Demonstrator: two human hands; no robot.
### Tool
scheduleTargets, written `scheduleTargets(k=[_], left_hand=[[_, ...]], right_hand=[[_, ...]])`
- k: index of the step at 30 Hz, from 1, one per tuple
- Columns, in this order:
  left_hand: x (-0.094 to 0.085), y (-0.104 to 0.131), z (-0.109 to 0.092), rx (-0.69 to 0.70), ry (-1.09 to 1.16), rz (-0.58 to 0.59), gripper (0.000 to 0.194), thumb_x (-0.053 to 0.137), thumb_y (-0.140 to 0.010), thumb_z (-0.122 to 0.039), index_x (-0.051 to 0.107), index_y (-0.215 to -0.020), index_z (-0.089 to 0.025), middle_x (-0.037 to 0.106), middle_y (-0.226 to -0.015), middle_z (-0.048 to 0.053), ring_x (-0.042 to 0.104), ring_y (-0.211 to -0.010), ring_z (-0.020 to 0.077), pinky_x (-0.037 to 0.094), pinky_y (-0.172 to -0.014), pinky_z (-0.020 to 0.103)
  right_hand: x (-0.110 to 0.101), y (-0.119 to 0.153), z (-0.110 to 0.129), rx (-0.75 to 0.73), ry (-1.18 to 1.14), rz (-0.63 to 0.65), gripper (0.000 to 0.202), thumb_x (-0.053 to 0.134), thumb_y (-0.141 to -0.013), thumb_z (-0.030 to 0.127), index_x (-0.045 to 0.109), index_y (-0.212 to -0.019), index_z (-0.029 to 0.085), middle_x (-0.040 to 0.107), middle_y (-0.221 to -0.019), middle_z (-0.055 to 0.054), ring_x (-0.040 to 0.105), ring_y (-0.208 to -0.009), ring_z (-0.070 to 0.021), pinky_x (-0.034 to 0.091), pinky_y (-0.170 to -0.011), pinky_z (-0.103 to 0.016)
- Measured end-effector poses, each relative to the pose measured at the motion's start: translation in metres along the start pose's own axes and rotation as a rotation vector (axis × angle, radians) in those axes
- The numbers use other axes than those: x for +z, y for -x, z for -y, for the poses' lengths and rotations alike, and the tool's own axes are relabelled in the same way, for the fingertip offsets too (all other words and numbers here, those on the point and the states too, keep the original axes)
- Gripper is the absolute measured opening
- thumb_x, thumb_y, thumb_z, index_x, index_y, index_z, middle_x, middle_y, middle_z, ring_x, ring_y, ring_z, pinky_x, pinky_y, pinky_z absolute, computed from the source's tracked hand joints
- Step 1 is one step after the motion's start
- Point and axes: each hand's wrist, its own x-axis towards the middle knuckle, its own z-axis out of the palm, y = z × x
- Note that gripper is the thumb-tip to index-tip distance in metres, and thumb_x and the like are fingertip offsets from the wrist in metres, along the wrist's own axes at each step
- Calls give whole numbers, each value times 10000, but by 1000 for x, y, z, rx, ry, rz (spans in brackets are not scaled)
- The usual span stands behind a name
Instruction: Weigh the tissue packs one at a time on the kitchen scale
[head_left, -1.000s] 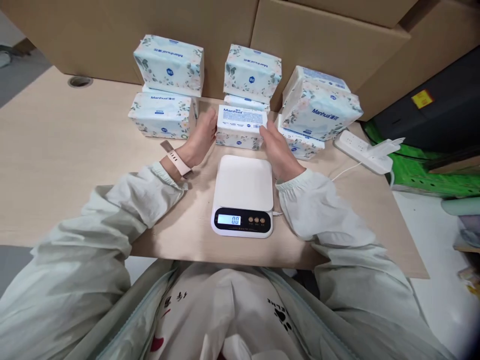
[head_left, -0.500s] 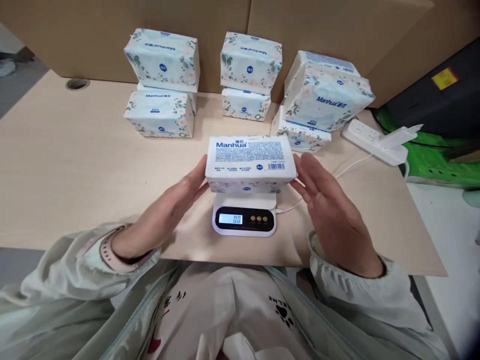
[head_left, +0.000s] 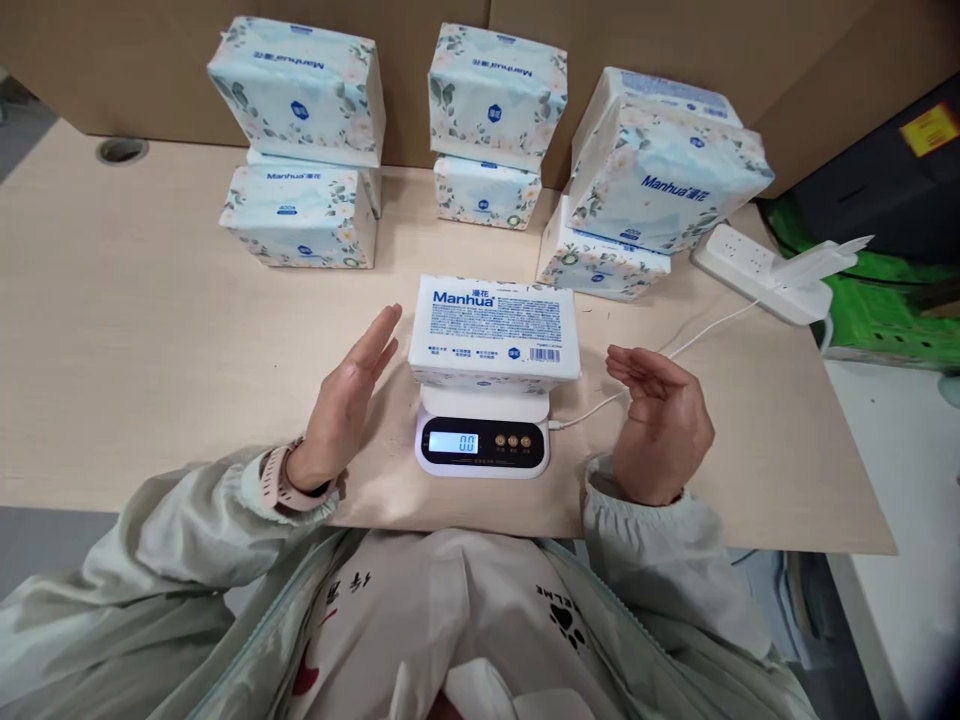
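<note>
A pack of tissues [head_left: 495, 330], its printed side up, rests on a small white digital scale [head_left: 484, 465]. The lit display of the scale reads 0.0. My left hand [head_left: 346, 400] is just left of the pack, fingers stretched out and not touching it. On the other side, my right hand [head_left: 660, 420] is held apart from the pack with its fingers extended and slightly curved. Neither hand holds anything. The pack hides most of the weighing plate.
Floral tissue packs stand in stacks at the back: a left stack [head_left: 300, 215], a middle stack [head_left: 491, 100] and a right stack [head_left: 667, 180]. A white cable [head_left: 585, 412] runs from the scale towards a power strip [head_left: 757, 270]. Cardboard [head_left: 405, 60] borders the table's rear.
Both hands have let go of the tissue pack and drawn apart from its sides. The pack now sits on the scale; the display still reads 0.0. The view has shifted slightly.
</note>
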Motion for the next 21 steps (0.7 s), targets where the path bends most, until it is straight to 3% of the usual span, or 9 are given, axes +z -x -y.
scheduleTargets(k=[6, 14, 21], left_hand=[[3, -4, -7, -4, 37, -52, 552, 460, -1086, -610, 652, -1541, -364, 499, -1715, -18, 305, -1696, 308, 228, -1428, 566], [4, -6, -14, -43, 27, -101, 533, 472, -1062, -641, 725, -1446, -371, 628, -1602, -23, 446, -1616, 344, 357, -1361, 606], [4, -7, -17, -40, 7, -89, 459, 484, -1048, -615, 785, -1334, -419, 681, -1522, -53, 492, -1567, 358, 411, -1325, 625]], right_hand=[[-4, -1, 2, 54, 10, 14, 398, 569, -1016, 522, 840, -963, 235, 853, -972, -79, 788, -934, -271, 625, -870, -484], [-3, -2, 12, 136, 47, 71, 473, 516, -1026, 536, 789, -778, 240, 788, -891, -98, 753, -990, -297, 575, -957, -521], [-2, -4, 15, 139, 75, 94, 489, 522, -1011, 548, 743, -672, 273, 744, -819, -95, 728, -900, -307, 575, -942, -546]])
